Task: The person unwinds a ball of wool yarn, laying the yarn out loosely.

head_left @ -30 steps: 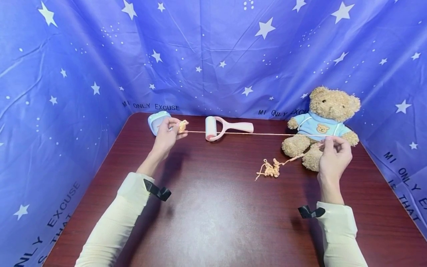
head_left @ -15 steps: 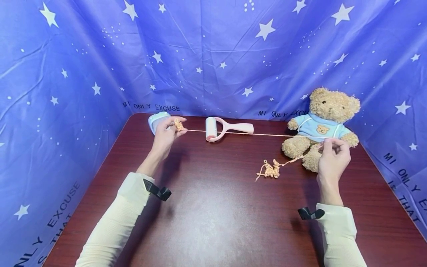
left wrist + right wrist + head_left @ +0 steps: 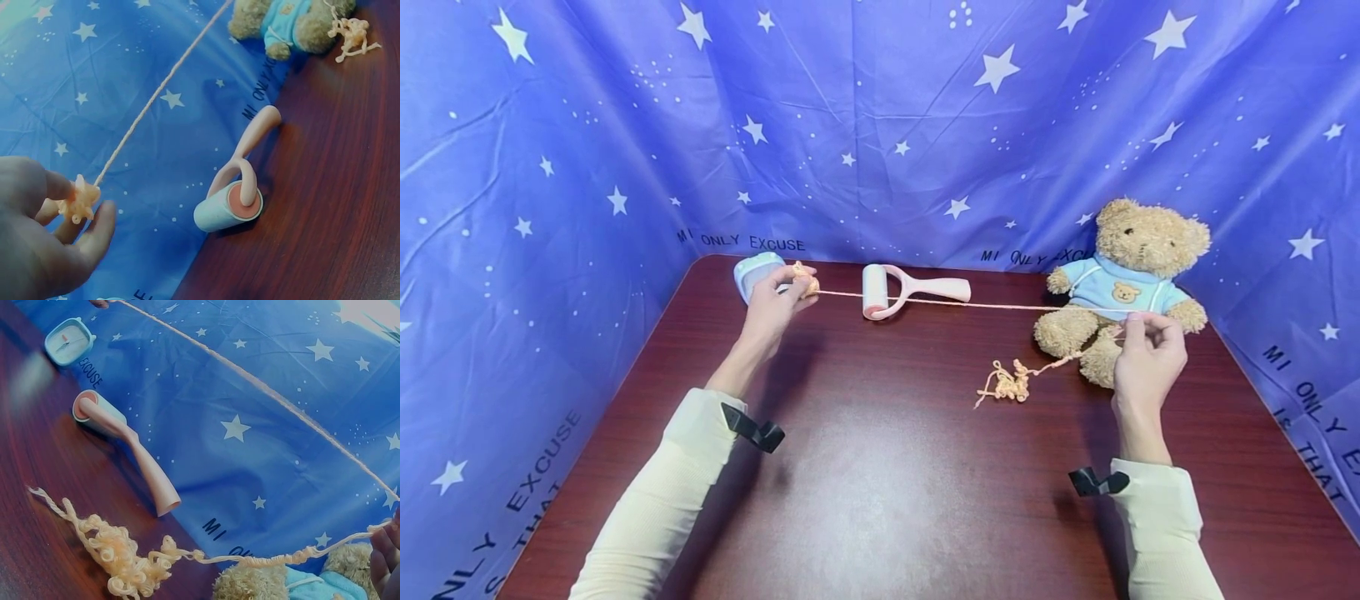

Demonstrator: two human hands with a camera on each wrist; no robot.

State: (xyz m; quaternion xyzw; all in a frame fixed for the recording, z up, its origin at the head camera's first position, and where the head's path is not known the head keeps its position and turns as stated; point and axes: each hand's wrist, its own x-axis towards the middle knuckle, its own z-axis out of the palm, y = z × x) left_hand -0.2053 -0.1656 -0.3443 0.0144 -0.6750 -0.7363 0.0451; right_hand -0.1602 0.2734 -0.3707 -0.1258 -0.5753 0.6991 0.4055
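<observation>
My left hand [image 3: 771,304] pinches a small bunched wad of peach yarn [image 3: 81,199] between thumb and fingers, near the back left of the table. From it one strand runs straight and taut across to my right hand [image 3: 1150,354], which pinches the yarn in front of the teddy bear [image 3: 1150,242]. Beyond my right fingertips the yarn sags, partly twisted, down to a tangled, curly clump [image 3: 119,550] on the table. In the right wrist view only a few fingers of that hand show, at the right edge.
A lint roller [image 3: 876,292] with a pink handle lies behind the taut strand. At the back left stands a light-blue clock [image 3: 69,342], partly covered by my left hand in the head view. A blue star-printed curtain [image 3: 925,108] surrounds the dark red table [image 3: 887,467].
My right hand has shifted slightly left and down, still pinching the yarn. The left fingers have shifted around the wad, and the strand slopes a little more.
</observation>
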